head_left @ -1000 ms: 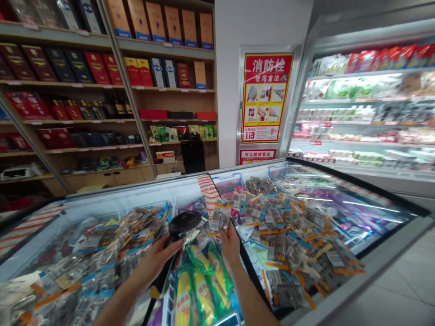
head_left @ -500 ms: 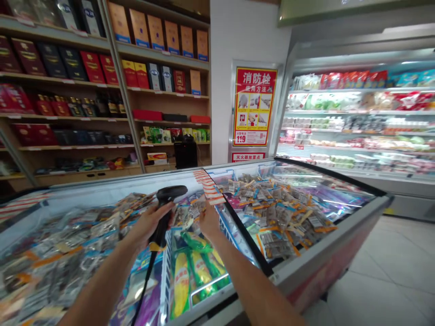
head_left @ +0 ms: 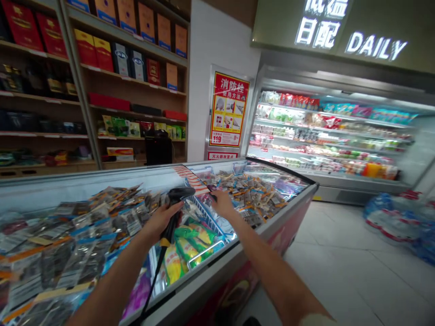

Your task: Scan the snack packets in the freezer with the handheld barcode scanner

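My left hand (head_left: 167,218) is wrapped round the grip of a black barcode scanner (head_left: 180,195), held over the open part of a chest freezer (head_left: 204,276). A black cable (head_left: 154,283) hangs from the scanner's base towards me. My right hand (head_left: 222,204) is closed at the black edge of the sliding glass lid (head_left: 234,170), beside its red-and-white striped strip (head_left: 192,180); its fingertips are partly hidden. Below the scanner, yellow-and-green corn packs (head_left: 185,251) lie in a white wire basket (head_left: 209,216). Many grey packets with orange and blue edges (head_left: 81,235) fill the left side.
Shelves of boxed goods (head_left: 132,63) stand behind the freezer on the left. A red fire-hydrant poster (head_left: 229,111) hangs on the wall. To the right are a lit display fridge (head_left: 326,131), tiled floor (head_left: 326,258) and wrapped water bottles (head_left: 396,222).
The view has swung right, showing more floor and the fridge sign. My right hand has moved from inside the freezer by the striped strip to the lid's black edge. The scanner stays in my left hand.
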The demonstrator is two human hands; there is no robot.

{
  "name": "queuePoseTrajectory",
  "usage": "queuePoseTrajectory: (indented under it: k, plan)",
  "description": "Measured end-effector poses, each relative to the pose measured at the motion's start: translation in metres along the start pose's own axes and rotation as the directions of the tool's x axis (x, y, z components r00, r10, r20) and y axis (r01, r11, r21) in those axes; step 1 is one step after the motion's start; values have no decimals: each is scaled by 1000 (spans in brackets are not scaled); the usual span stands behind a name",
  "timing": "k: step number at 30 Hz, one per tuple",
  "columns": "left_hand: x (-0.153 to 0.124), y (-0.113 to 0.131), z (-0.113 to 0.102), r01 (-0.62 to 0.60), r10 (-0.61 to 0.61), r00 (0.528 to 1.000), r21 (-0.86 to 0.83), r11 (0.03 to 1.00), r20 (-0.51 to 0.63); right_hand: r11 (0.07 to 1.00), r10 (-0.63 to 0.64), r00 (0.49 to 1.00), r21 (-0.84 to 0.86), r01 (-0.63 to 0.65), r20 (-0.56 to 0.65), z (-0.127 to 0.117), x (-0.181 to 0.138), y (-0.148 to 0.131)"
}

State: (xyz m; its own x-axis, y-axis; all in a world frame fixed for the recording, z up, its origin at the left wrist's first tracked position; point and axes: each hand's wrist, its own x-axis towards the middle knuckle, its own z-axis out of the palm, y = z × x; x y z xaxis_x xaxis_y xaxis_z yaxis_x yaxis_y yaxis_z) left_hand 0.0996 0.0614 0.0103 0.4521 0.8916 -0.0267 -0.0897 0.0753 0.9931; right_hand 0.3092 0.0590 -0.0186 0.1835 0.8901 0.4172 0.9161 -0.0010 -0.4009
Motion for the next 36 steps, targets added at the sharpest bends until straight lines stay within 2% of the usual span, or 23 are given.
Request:
queuePoseTrajectory:
  k: [2,4,6,8,13,16,20,25,29,31,33,36]
  plan:
    - [-2,-1,6,7,-7,1000,4,1000,22,990,84,994,-104,-92,-74,-35,-24,39]
    - [-2,-3,10,3,-4,999,20,1000,41,954,158,984,-244,-173,-83,-56,-49,72]
    - [-1,-6,11,-6,4,999,38,999,52,913,229,973,-346,-217,-5,-61,-66,95]
    - [1,-9,11,-7,5,999,52,999,42,904,255,965,-371,-213,66,-52,-69,108]
    - [4,-12,12,-7,7,1000,53,999,-6,933,254,964,-282,-225,72,-10,-30,105]
    - [3,-11,13,-12,13,1000,57,998,-24,939,273,962,-223,-262,23,1,-10,98]
    - [1,-9,14,-16,18,1000,61,998,-18,954,217,974,-198,-225,-59,-17,-13,106]
    - [2,-9,22,-13,12,1000,70,997,26,933,207,971,-324,-159,120,-42,-25,111]
    - [0,-11,27,-5,4,1000,49,999,31,917,230,965,-361,-170,129,-42,-21,101]
    - [-3,-12,25,-4,3,1000,34,999,20,933,281,950,-272,-237,135,-47,-20,103]
    - [-4,-13,22,-4,4,1000,23,1000,4,940,336,933,-113,-323,131,-58,-23,110]
    - [-4,-13,15,5,-5,1000,13,1000,-10,902,387,916,159,-400,107,-74,-29,121]
